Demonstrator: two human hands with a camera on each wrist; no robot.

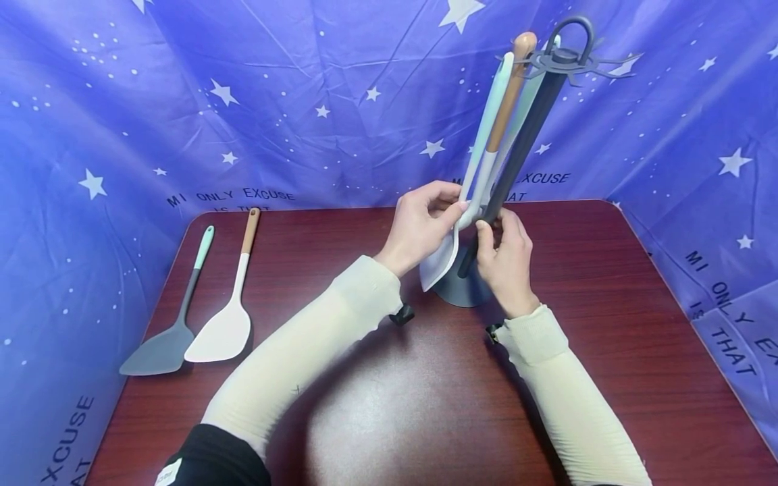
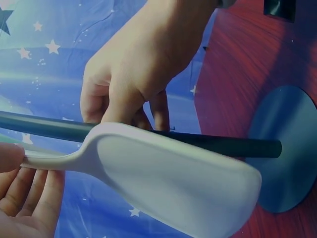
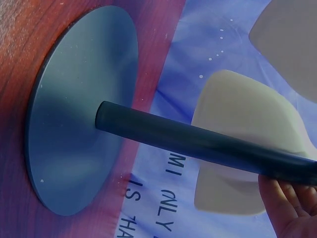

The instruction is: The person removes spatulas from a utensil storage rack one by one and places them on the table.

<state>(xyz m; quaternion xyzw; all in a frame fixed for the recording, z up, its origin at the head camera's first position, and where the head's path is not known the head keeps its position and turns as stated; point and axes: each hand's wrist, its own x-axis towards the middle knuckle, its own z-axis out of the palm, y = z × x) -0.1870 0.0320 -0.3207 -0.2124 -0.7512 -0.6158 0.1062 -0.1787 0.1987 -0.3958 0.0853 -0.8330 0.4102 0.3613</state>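
The stand point(image 1: 529, 128) is positioned on the table point(image 1: 425, 391), right of center toward the far edge. Components: a round base point(image 1: 464, 291), a dark post, a hook ring point(image 1: 562, 64) and a top loop point(image 1: 571, 21). The base lies against the tabletop.

The left hand point(image 1: 419, 223) grasps the turner point(image 1: 439, 263), pinching its pale shaft between thumb and fingers just above the head. The turner is upright at the left of the post; its head is above the left part of the base, and its mint handle ends beside the hook ring. Whether it is seated on a hook cannot be told.

The right hand point(image 1: 507, 260) grasps the post from the right, along its lower part, thumb on the near side.

Load at the stand's left side: a brown-handled utensil point(image 1: 504, 115), its handle end at the hook ring, and a second mint-handled utensil point(image 1: 527, 101), partly hidden behind the post.

At the left of the table lie a grey spatula point(image 1: 161, 347) and, to its right, a white spatula point(image 1: 221, 331). Handles point far, blades near; the blades meet at adjacent edges. A blue star-patterned cloth point(image 1: 340, 135) hangs on the far side.
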